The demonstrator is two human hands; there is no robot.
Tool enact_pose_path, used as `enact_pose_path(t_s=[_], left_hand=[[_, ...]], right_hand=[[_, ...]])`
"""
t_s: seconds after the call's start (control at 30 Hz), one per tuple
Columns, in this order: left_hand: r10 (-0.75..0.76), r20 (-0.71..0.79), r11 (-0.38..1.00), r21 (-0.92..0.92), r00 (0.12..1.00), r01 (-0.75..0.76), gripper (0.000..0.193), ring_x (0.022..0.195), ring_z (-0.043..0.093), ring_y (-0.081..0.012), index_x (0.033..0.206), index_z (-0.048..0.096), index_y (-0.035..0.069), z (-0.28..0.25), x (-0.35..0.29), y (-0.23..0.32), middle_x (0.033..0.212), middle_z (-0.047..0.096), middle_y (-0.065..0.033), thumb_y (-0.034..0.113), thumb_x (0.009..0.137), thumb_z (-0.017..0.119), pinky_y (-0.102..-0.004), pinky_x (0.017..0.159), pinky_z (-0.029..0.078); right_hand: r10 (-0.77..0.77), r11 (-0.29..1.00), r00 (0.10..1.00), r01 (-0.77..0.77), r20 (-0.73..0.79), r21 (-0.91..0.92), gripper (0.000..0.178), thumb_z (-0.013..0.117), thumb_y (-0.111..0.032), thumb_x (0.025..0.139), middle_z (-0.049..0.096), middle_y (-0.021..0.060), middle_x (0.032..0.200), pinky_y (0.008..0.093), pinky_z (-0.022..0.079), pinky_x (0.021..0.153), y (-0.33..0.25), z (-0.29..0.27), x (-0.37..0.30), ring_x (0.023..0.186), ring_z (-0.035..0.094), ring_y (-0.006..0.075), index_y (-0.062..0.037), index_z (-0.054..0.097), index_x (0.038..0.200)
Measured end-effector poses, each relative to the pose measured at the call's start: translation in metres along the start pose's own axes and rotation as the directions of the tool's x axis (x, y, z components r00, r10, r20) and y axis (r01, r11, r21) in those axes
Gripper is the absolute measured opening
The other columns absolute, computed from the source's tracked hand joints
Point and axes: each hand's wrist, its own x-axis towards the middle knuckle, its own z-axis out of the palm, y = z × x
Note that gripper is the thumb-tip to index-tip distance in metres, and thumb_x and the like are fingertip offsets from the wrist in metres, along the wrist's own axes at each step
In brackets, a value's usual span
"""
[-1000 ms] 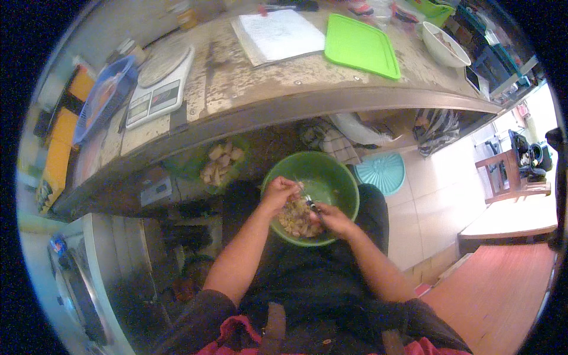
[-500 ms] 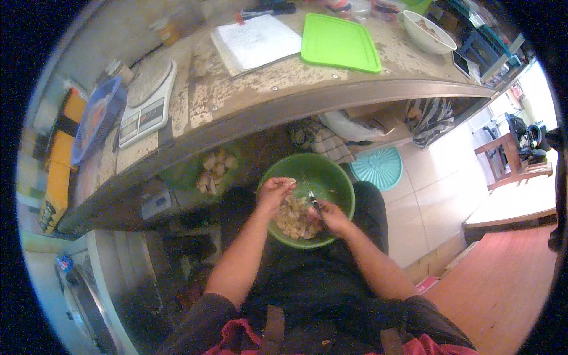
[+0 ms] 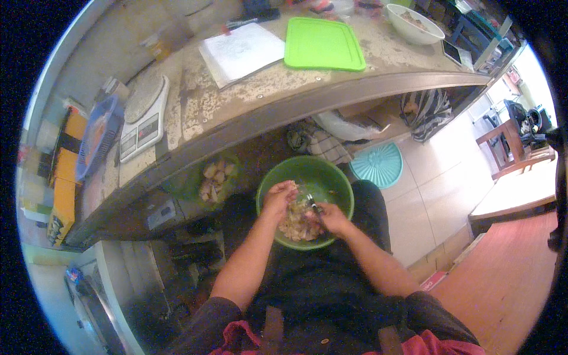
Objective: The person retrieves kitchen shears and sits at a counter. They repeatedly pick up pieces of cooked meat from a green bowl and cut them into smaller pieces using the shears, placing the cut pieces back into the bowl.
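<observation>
Over a green bowl on the lap, the left hand pinches a pale food piece while right hand fingers grip a small knife below the bench.

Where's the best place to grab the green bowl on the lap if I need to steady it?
Take the green bowl by its far rim, coming from the counter side. That arc is bare, while the left hand and right hand crowd the near half over the food pieces.
</observation>
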Motion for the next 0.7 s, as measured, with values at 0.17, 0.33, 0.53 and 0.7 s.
enact_pose_path(t_s=[0.17,0.33,0.53,0.7], left_hand=[[0.006,0.023,0.999,-0.05,1.0,-0.005,0.028,0.09,0.064,-0.0187,0.117,0.057,0.0,0.002,0.001,0.008,0.107,0.065,-0.0095,0.005,0.089,0.06,-0.0294,0.078,0.051],[-0.017,0.013,0.996,0.085,1.0,0.016,0.032,0.092,0.064,-0.0191,0.117,0.057,0.0,0.006,0.002,0.018,0.108,0.065,-0.0099,0.003,0.086,0.064,-0.029,0.079,0.051],[0.003,0.026,0.99,0.14,1.0,-0.007,0.029,0.084,0.067,-0.0197,0.109,0.056,-0.001,0.017,0.002,0.03,0.097,0.066,-0.0107,0.003,0.083,0.068,-0.0298,0.074,0.054],[0.068,0.081,0.85,0.517,0.994,-0.1,0.027,0.077,0.066,-0.0186,0.104,0.057,-0.002,0.014,0.021,0.041,0.09,0.066,-0.0098,0.005,0.081,0.069,-0.0305,0.067,0.055]], right_hand=[[-0.038,0.995,0.999,0.036,0.022,0.092,0.066,0.073,-0.049,0.078,0.067,0.0097,0.109,0.0343,0.049,0.086,0.002,0.003,0.002,0.095,0.062,0.0193,-0.0029,0.058,0.123],[0.015,0.984,0.995,-0.033,0.101,0.176,0.065,0.069,-0.052,0.08,0.066,0.0076,0.111,0.0351,0.048,0.088,0.007,-0.003,0.004,0.098,0.061,0.0194,-0.0057,0.057,0.125],[-0.056,0.993,0.995,0.047,0.077,0.111,0.055,0.067,-0.048,0.084,0.067,0.0049,0.101,0.0332,0.05,0.078,-0.004,-0.003,-0.008,0.088,0.061,0.0177,-0.0075,0.058,0.12],[-0.113,0.891,0.992,0.079,0.049,0.446,0.034,0.06,-0.037,0.092,0.063,0.0038,0.08,0.0275,0.044,0.049,-0.008,-0.032,-0.031,0.063,0.055,0.0127,-0.0075,0.059,0.107]])
